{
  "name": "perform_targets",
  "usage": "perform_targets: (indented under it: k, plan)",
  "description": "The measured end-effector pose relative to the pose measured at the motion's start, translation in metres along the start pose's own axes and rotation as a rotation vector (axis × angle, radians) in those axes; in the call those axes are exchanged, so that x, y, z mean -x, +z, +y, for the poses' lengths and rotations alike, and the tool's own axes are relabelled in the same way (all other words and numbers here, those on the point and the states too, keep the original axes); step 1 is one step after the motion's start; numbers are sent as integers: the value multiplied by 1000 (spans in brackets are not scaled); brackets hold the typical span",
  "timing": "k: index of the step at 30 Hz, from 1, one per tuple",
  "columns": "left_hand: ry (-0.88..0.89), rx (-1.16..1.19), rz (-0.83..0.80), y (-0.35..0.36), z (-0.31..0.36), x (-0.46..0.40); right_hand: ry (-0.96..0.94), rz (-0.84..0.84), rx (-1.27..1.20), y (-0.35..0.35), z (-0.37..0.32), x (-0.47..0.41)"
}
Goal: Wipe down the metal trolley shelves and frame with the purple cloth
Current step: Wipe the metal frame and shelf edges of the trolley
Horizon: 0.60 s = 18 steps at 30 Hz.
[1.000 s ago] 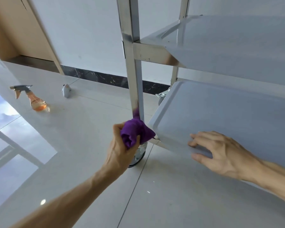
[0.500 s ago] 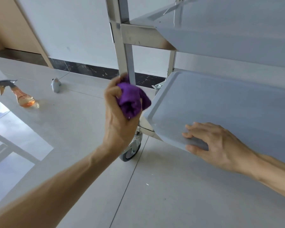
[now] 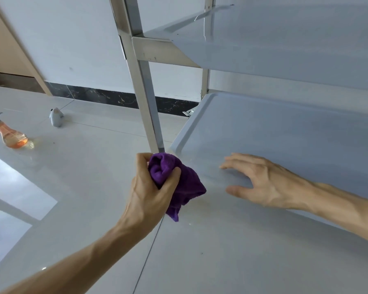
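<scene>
Left hand: the left hand (image 3: 151, 194) is clamped around the bunched purple cloth (image 3: 179, 183), fingers curled tight, at the foot of the near upright post (image 3: 146, 90) of the trolley frame.
Right hand: the right hand (image 3: 261, 183) lies flat with fingers spread apart on the front edge of the lower shelf (image 3: 285, 132), holding nothing, seemingly bracing the trolley.
Cloth position: pressed against or just beside the post where it meets the lower shelf's corner; one loose tail hangs below the fist.
Cloth handling: it looks soft, light and limp, so it should fold to the post's flat faces and edges; a full-fist bunch, as here, seems the best hold, though the dangling tail may drag.
Trolley handling: stiff, smooth metal, probably slippery under a damp cloth; I judge it would roll if pushed, hence the steadying palm.
Upper shelf: the upper shelf (image 3: 274, 43) sits above, joined to the post by a crossbar (image 3: 157, 52) with small dark specks.
Floor items: a spray bottle (image 3: 9, 134) with orange liquid lies on the glossy floor (image 3: 94, 166), well apart to the left; a small grey object (image 3: 56, 119) stands nearby, too small to identify.
Hidden: the post's base and any wheel are covered by the fist and cloth; the trolley's right side and top are cut off; actual cloth-to-metal contact cannot be confirmed.
</scene>
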<state>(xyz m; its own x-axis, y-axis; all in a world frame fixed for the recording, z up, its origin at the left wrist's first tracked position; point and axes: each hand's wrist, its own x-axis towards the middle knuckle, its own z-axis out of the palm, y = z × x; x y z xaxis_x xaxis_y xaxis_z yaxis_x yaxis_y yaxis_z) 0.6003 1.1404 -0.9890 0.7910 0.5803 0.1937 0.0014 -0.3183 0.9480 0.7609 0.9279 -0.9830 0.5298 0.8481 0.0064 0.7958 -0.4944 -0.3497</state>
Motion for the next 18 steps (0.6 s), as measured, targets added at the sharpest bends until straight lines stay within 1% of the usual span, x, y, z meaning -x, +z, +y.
perform_targets:
  k: [4,5,7,9,11,13,18]
  plan:
    - [-277,124,-124,16,26,4,-23,6,-188,-14,-20,17]
    - [-329,193,-181,20,33,3,-26,17,-243,-20,-26,23]
    - [-394,344,-344,25,47,3,-43,70,-337,-31,-35,36]
    - [-399,440,-543,30,59,5,-41,142,-403,-39,-39,48]
    - [-367,444,-685,36,66,7,1,211,-469,-46,-39,58]
    - [-316,419,-748,43,67,8,43,239,-537,-52,-35,67]
    - [-271,358,-824,53,66,8,156,253,-855,-63,-18,89]
